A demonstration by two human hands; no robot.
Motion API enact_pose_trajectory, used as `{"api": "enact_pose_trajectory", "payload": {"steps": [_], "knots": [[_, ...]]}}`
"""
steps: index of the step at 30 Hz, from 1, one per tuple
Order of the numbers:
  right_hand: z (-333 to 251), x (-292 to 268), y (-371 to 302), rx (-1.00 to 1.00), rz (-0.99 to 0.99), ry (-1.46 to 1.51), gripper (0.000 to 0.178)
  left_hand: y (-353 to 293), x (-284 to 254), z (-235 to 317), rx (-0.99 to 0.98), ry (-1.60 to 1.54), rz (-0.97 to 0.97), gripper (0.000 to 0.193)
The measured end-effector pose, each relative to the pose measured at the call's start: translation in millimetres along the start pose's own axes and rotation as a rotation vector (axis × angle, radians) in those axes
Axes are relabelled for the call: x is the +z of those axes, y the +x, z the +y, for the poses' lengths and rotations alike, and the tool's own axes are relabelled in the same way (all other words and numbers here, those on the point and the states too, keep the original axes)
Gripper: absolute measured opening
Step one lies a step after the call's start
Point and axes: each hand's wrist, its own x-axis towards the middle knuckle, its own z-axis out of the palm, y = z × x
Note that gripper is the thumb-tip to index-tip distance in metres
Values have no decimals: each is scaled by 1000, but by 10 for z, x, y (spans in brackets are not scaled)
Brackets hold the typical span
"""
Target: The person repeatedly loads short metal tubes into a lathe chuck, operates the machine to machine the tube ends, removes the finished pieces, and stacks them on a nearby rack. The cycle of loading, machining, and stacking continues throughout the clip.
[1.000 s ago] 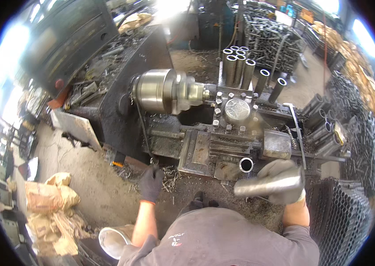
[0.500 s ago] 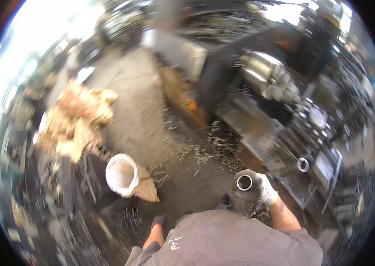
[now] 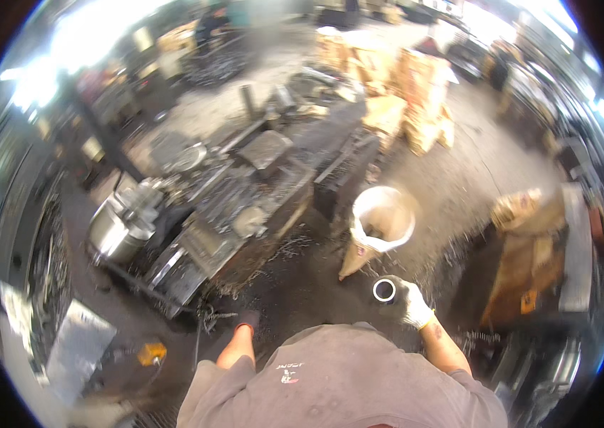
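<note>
My right hand (image 3: 410,303) wears a white knit glove with a dark, dirty palm side. Its fingers are closed on a short metal ring (image 3: 384,290), whose bright rim faces up around a dark bore. Just beyond stands a white round bucket (image 3: 403,241), with a brown paper sack (image 3: 356,260) at its near side and tan material inside. My left hand (image 3: 247,319), in a dark glove with a reddish cuff, hangs low in front of my body. It is smeared against the dark floor, so its fingers and anything in them cannot be made out.
On the left, a lathe has a shiny chuck (image 3: 111,232) and a long dark bed. Brown paper sacks (image 3: 423,100) are piled beyond the bucket. A rusty brown box-like stand (image 3: 523,274) is at right. A yellow-orange box (image 3: 152,353) lies at lower left.
My view has swung to the right: bucket and sacks shifted rightward, and a lathe now shows at left. The ring is still in my right hand. My left hand has risen slightly in view.
</note>
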Motion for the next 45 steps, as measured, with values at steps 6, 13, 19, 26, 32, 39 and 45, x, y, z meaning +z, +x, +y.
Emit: {"api": "enact_pose_trajectory", "payload": {"steps": [6, 13, 19, 26, 32, 39, 45], "knots": [[-613, 418, 1415, -276, -390, -57, 59, -1165, 668, -1454, -423, -408, 235, 60], [-1152, 1115, 2939, -528, -414, 81, 51, -2589, 1741, -589, -683, -365, 9, 52], [-1251, 1596, 3875, -679, -458, 119, 53, -2209, 1679, 271, -870, -551, 63, 52], [-1295, 1272, 4509, -928, -749, -62, 43, -1844, -155, 36, -1405, -456, 610, 55], [-2243, 952, 5404, -1086, -813, 326, 19, -2174, -1204, -345, -1532, -923, 1757, 58], [-3681, 1862, 5914, -622, -1265, -318, 54, -2410, -848, -760, -1324, -583, 1597, 60], [-3605, 3273, 6264, -841, -1747, -365, 43, -2522, -491, -1295, -1139, -1007, 1549, 54]]}}
